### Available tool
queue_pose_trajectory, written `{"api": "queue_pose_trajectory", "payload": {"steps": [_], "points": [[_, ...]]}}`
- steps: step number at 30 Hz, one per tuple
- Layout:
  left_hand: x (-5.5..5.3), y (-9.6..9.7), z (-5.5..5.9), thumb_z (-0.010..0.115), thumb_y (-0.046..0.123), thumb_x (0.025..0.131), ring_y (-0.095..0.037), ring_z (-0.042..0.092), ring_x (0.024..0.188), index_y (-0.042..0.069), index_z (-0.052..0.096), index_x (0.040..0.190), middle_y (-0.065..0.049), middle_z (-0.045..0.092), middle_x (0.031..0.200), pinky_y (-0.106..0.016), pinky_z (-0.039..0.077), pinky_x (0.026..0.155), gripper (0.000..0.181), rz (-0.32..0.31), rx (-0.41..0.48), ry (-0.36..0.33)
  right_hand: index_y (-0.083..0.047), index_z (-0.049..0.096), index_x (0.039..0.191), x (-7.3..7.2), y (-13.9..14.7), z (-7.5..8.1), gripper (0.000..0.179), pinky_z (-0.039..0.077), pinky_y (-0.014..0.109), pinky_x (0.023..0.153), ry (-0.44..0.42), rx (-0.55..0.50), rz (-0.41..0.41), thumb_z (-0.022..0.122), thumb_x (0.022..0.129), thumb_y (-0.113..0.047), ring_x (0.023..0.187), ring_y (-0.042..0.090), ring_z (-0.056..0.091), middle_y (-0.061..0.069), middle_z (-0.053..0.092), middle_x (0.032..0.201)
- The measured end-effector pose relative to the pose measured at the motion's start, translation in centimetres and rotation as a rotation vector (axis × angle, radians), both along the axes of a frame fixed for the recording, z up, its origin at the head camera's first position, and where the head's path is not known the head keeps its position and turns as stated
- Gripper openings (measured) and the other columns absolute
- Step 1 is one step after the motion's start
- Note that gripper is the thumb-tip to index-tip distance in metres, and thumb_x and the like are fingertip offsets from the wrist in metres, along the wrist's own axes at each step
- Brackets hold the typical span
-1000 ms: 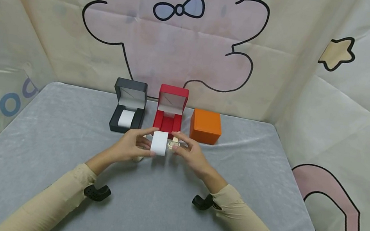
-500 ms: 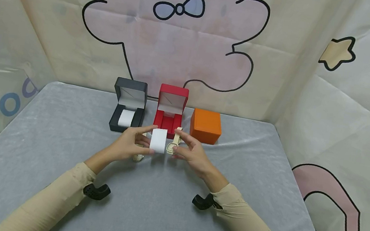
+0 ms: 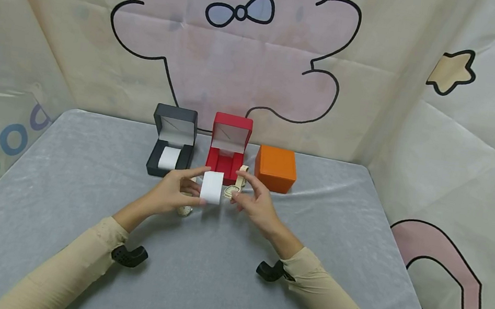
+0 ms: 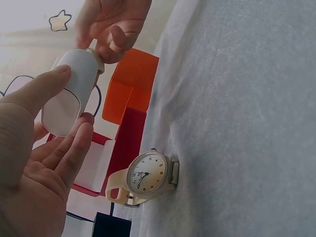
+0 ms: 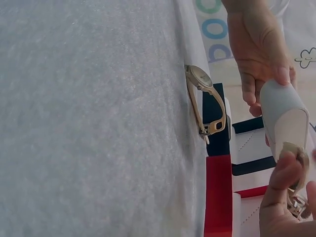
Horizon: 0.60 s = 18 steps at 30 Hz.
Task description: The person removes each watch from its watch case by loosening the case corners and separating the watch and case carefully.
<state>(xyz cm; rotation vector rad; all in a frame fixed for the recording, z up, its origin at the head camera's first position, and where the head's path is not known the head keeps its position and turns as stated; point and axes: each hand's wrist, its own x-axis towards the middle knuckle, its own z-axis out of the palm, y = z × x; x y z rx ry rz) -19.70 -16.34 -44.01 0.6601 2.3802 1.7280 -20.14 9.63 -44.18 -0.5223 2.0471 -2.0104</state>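
My left hand (image 3: 173,192) grips a white watch cushion (image 3: 211,187) between thumb and fingers, above the table. Just right of it, my right hand (image 3: 261,208) pinches a watch with a cream strap (image 3: 232,191); the watch sits beside the cushion, not around it. In the right wrist view, this watch is partly hidden by fingers. A second watch (image 4: 146,174), round-faced with a cream strap, lies on the table below my left hand, its strap buckled in a loop. Behind the hands, a red watch box (image 3: 211,159) stands open with no cushion inside.
To the left of the red box stands an open black watch box (image 3: 152,163), with a white cushion (image 3: 168,158) in it. A closed orange box (image 3: 276,169) is on the right. A grey cloth (image 3: 210,286) covers the table; printed curtains hang around it.
The watch in my right hand has turned, its strap now pointing up and away to the right. The cushion has shifted slightly up and left with my left hand. The boxes stay put.
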Motion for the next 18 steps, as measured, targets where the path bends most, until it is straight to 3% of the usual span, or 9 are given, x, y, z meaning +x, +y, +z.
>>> {"api": "queue_pose_trajectory", "payload": {"steps": [7,11,18], "points": [[0.0,0.02,-0.06,0.084,0.002,0.079,-0.024,0.071,0.096,0.007,0.048,0.15,-0.021,0.056,0.144,-0.037,0.061,0.088,0.08,0.001,0.008,0.0,0.003,0.042,0.144,-0.11,-0.08,-0.28,0.054,0.046,0.018,0.065,0.013,-0.049,-0.004,0.05,0.092,0.014,0.069,0.005,0.06,0.036,0.04,0.143],[0.0,0.06,-0.09,0.084,0.002,0.08,-0.024,0.071,0.095,0.006,0.047,0.151,-0.021,0.057,0.143,-0.037,0.061,0.088,0.08,-0.002,0.007,-0.004,0.006,0.043,0.143,-0.15,0.04,-0.28,0.05,0.046,0.017,0.068,0.013,-0.042,0.016,0.048,0.093,0.013,0.083,0.008,0.062,0.038,0.048,0.14],[0.04,0.08,-0.02,0.083,0.002,0.08,-0.024,0.071,0.095,0.006,0.048,0.15,-0.022,0.058,0.142,-0.034,0.061,0.088,0.079,0.0,0.007,-0.007,0.0,0.048,0.146,-0.1,0.22,-0.28,0.047,0.053,0.023,0.082,-0.002,0.03,-0.018,0.049,0.099,0.003,0.102,0.015,0.06,0.03,0.051,0.144]]}}
